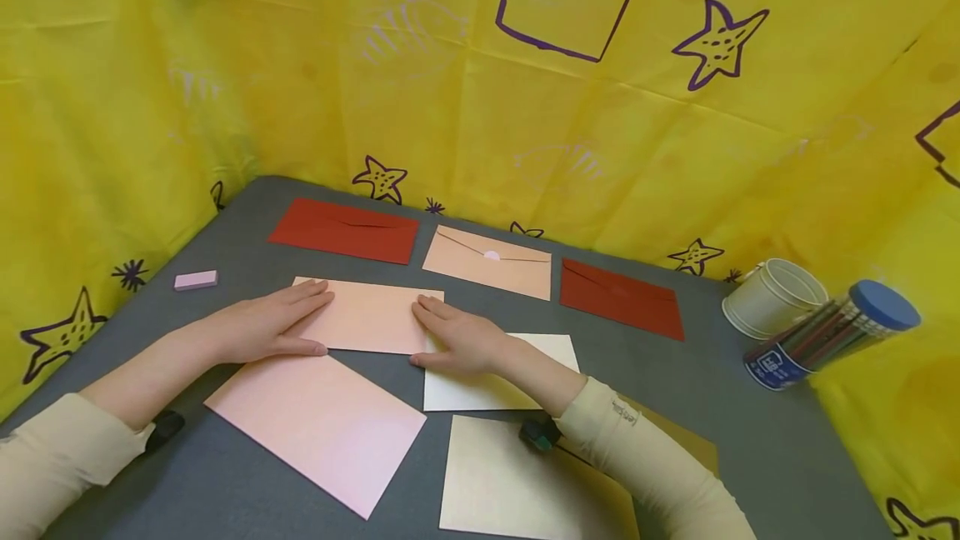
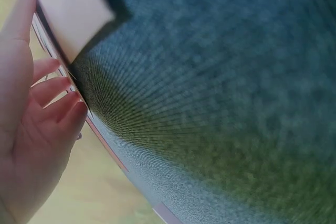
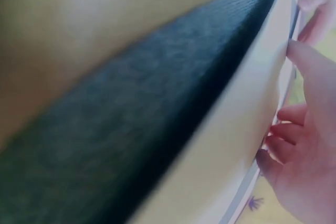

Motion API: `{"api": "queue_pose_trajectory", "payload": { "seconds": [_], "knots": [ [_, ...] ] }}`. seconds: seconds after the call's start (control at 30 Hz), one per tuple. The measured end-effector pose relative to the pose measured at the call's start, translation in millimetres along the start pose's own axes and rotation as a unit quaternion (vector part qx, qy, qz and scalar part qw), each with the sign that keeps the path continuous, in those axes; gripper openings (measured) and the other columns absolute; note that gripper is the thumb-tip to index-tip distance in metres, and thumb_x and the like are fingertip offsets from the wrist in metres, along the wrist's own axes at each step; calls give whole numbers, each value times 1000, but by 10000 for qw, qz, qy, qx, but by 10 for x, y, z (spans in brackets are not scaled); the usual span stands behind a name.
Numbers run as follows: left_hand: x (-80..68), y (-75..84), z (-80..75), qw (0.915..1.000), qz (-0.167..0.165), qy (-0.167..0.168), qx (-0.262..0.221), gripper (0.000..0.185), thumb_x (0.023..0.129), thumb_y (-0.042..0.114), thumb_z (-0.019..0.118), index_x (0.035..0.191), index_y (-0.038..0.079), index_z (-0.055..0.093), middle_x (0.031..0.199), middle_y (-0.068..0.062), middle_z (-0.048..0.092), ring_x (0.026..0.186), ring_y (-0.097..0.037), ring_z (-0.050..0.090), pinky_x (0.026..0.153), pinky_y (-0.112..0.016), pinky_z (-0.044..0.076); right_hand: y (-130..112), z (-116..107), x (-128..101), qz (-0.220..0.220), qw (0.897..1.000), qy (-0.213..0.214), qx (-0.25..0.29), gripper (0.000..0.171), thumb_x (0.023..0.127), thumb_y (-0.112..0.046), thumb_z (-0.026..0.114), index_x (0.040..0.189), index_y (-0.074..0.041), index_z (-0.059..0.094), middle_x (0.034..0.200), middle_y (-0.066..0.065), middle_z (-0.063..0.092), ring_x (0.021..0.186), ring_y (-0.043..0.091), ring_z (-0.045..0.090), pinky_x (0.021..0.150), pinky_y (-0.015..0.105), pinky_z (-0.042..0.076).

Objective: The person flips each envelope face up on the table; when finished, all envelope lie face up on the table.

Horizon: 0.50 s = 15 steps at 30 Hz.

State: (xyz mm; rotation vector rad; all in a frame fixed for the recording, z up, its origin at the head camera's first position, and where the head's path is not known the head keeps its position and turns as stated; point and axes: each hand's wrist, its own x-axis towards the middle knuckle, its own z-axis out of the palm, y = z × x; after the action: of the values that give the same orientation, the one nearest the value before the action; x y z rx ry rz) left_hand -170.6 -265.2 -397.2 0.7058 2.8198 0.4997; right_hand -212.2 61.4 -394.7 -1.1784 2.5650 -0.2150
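Pressing flat with both hands, the person works a peach envelope (image 1: 367, 317) at the middle of the grey table (image 1: 720, 390). The left hand (image 1: 262, 325) and right hand (image 1: 457, 338) lie at its two ends, fingers straight, each grip open and curled round nothing. Pink paper (image 1: 318, 423) and cream sheets (image 1: 517, 482) lie nearer, red envelopes (image 1: 345, 230) behind. A white tin (image 1: 772, 298) and pencil tube (image 1: 828, 336) sit right, under yellow starfish cloth (image 1: 450, 65).
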Motion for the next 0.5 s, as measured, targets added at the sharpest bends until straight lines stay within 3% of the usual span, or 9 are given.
{"api": "queue_pose_trajectory", "payload": {
  "seconds": [0.37, 0.5],
  "knots": [
    [-14, 29, -18, 9989, 270, 105, 368, 81, 89, 62, 57, 144, 4, 47, 150, -19, 40, 139, -40, 33, 103, -60, 35, 112, -38, -155, 79, 9993, -237, 286, 83, 94, -52, 56, 157, -17, 16, 163, -1, 10, 147, 14, 15, 114, 36, 25],
    [-31, 44, -32, 9975, 495, 247, 443, 69, 93, 56, 56, 140, 6, 53, 145, -18, 47, 134, -39, 41, 100, -59, 39, 134, -45, -162, 13, 9993, -132, 342, 84, 92, -51, 59, 157, -16, 18, 163, 0, 12, 146, 16, 19, 114, 39, 27]
  ]
}}
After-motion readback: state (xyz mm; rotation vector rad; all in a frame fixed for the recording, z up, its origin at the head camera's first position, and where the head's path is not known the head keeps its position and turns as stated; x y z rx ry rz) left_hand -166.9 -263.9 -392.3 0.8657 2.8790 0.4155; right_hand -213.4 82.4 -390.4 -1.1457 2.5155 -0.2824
